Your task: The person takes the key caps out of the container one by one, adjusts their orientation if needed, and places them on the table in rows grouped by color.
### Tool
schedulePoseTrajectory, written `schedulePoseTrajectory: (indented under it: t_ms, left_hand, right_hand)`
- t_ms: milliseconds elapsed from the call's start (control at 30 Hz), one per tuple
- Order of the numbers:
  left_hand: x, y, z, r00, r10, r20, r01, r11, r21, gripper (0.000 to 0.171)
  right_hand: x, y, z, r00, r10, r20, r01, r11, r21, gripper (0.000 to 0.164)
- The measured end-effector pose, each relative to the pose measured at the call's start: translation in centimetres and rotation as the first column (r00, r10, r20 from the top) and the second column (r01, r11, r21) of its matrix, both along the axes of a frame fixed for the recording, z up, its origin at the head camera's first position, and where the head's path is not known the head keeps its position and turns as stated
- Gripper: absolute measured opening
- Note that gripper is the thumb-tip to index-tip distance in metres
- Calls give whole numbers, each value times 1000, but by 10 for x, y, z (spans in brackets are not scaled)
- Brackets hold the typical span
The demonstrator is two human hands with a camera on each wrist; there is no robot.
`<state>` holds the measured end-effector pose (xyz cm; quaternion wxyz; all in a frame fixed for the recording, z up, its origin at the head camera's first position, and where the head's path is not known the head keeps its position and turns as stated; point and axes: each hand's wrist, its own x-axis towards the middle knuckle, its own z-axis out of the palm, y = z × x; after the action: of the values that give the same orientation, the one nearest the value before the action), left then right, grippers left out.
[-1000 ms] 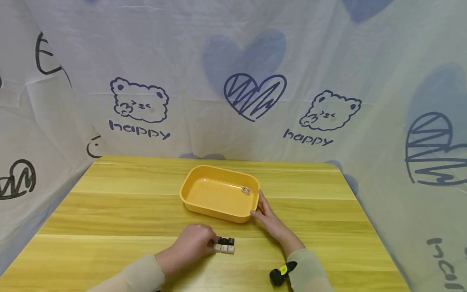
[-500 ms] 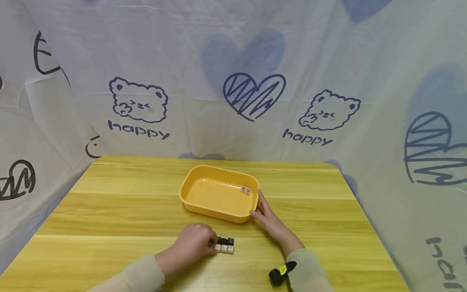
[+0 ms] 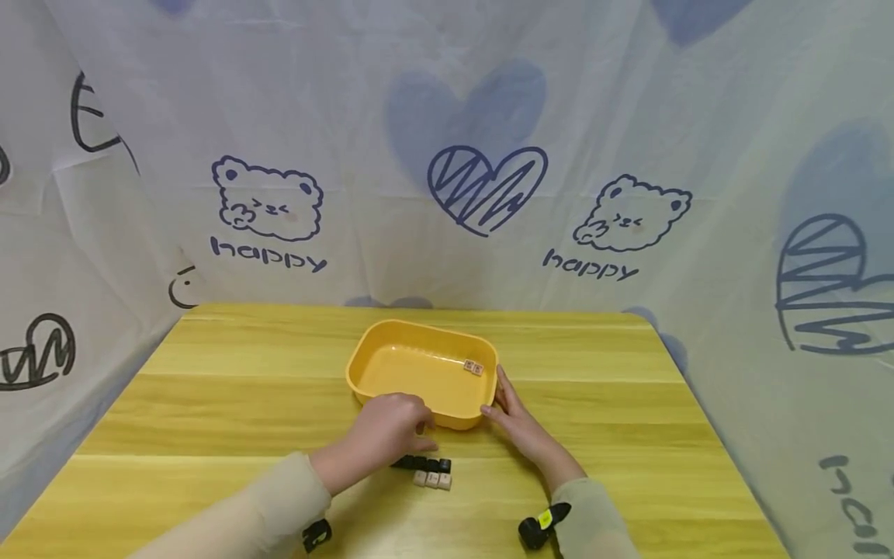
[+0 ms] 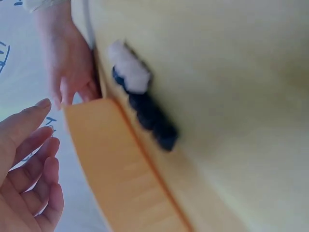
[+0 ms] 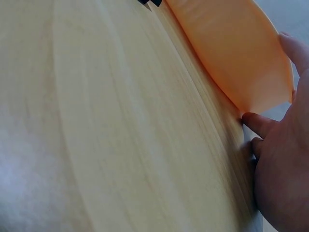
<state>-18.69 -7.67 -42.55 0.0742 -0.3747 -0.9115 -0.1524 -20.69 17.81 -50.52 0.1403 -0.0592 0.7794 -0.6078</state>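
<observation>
My left hand (image 3: 391, 431) is raised over the table between the keycaps and the near side of a yellow plastic box. In the left wrist view its fingers (image 4: 50, 164) are loosely bent, apart from the thumb, with nothing visible between them. Below it, a row of several black keycaps (image 3: 433, 466) lies against a shorter row of white keycaps (image 3: 432, 480); the hand covers the black row's left end. My right hand (image 3: 524, 431) holds the right end of the box (image 3: 401, 376), thumb at the rim and fingers along the outer wall. Two small beige printed keycaps (image 3: 472, 367) lie inside.
The wooden table (image 3: 230, 373) stands before a white cloth (image 3: 370, 256) printed with hearts and bears. A black wrist device (image 3: 536, 532) sits at my right sleeve, and another black device (image 3: 317, 536) at my left.
My left hand has left the keycaps and moved up and right towards the box's near side, uncovering more of the black row. My right hand stays at the box.
</observation>
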Motion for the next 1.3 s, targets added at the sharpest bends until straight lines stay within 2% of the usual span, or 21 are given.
schedulePoseTrajectory:
  t_ms: [133,233,367,500,600,700,833,900,1067,1300]
  left_hand:
    - [-13,6,11,999,-11,-37,10,1000,-1,24]
    - [-27,10,19,999,-22,-36,21,999,-25,25]
    - [-44,14,29,1000,-24,4,24,996,-85,27]
    - [-60,19,33,997,-20,75,30,990,-140,28]
    - [-73,26,32,991,-34,126,57,981,-184,28]
    - [-86,32,29,986,-82,142,115,964,-239,29]
    - [-100,40,24,978,-155,137,191,930,-313,32]
    - [-106,45,21,973,-182,139,220,913,-344,33]
    - [-122,57,16,955,-221,198,283,879,-384,35]
    - [-143,69,5,936,-251,246,334,852,-404,35]
  right_hand:
    - [1,1,-2,1000,1,7,-1,1000,-8,80]
    - [1,1,-4,1000,-9,6,9,1000,-6,80]
    - [0,0,-3,1000,-11,7,11,1000,8,80]
    - [6,-2,14,1000,-1,6,1,1000,-7,79]
    - [11,-3,24,1000,3,-7,-3,1000,-24,79]
    - [7,-1,14,1000,1,-13,-2,1000,-17,80]
    - [-1,2,-6,1000,0,-1,0,1000,-4,80]
    - [0,2,-7,1000,6,5,-6,1000,3,80]
    - [3,1,-3,1000,1,20,-2,1000,28,80]
    - [1,1,0,1000,2,-2,-2,1000,-2,79]
